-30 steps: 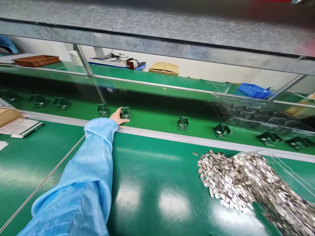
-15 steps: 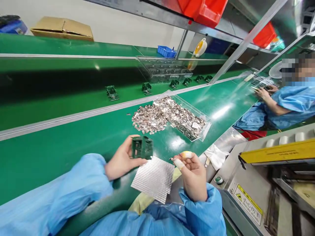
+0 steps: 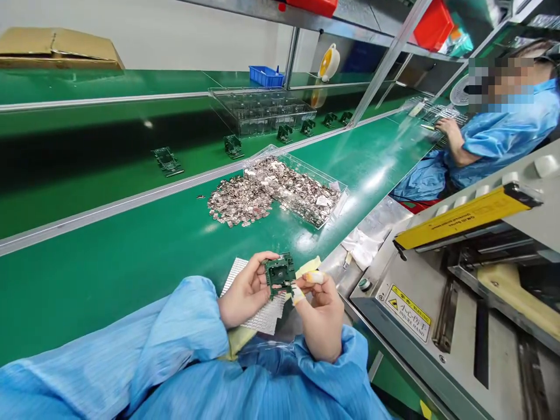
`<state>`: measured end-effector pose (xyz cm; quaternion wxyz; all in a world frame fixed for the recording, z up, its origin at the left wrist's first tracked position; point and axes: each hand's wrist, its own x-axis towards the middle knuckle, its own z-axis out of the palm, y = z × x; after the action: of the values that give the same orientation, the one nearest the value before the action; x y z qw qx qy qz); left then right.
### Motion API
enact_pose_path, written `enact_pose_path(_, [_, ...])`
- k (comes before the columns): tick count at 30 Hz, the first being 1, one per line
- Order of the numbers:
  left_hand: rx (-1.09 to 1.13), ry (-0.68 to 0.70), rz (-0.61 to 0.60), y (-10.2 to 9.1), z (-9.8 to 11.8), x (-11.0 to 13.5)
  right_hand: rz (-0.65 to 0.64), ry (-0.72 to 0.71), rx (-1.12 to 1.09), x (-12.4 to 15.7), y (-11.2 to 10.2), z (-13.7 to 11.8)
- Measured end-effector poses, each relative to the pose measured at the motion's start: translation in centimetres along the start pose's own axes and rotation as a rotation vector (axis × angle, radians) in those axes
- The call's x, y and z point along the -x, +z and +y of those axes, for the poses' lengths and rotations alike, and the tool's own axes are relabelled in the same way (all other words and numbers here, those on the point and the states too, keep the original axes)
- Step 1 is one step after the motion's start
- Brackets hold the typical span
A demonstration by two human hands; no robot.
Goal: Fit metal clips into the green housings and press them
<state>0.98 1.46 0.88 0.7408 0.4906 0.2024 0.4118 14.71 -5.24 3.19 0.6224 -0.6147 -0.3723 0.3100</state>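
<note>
My left hand (image 3: 245,293) grips a green circuit board assembly (image 3: 280,273) by its left side, thumb below and fingers behind. My right hand (image 3: 322,315), with whitish-yellow covers on thumb and forefinger, pinches a small metal piece at the board's lower right edge; the fingertips mostly hide the piece. Under the left hand lies a silvery sheet with rows of small strips (image 3: 263,319), partly covered. Beyond the hands, a heap of small metal parts (image 3: 238,201) spreads on the green bench, beside a clear tray (image 3: 343,204) full of similar parts.
Several green board assemblies (image 3: 167,161) stand along the back strip near a clear compartment tray (image 3: 262,119). A grey machine with a yellow bar (image 3: 464,219) is close on my right, next to a white cloth (image 3: 362,248). A co-worker in blue (image 3: 494,134) sits farther right.
My hands have come together; the board has moved right and turned to show its flat face. The right fingertips now meet its edge. The view has shifted right.
</note>
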Motion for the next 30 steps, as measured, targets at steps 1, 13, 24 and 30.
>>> enact_pose_path(1, [-0.006, 0.006, -0.009, -0.1, -0.1, 0.0, 0.004, -0.009, 0.019, 0.1, 0.2, 0.1])
enact_pose_path(13, [-0.042, 0.008, -0.067, -0.1, 0.2, 0.4, 0.037, -0.062, 0.151, 0.2, 1.3, 0.5])
enact_pose_path(24, [-0.227, -0.064, 0.042, -0.3, -0.3, 1.0, 0.016, -0.078, 0.105, 0.8, 1.5, 1.2])
enact_pose_path(30, [-0.331, -0.081, 0.072, -0.5, -0.3, 1.1, -0.032, 0.083, -0.136, 0.4, 1.9, 0.8])
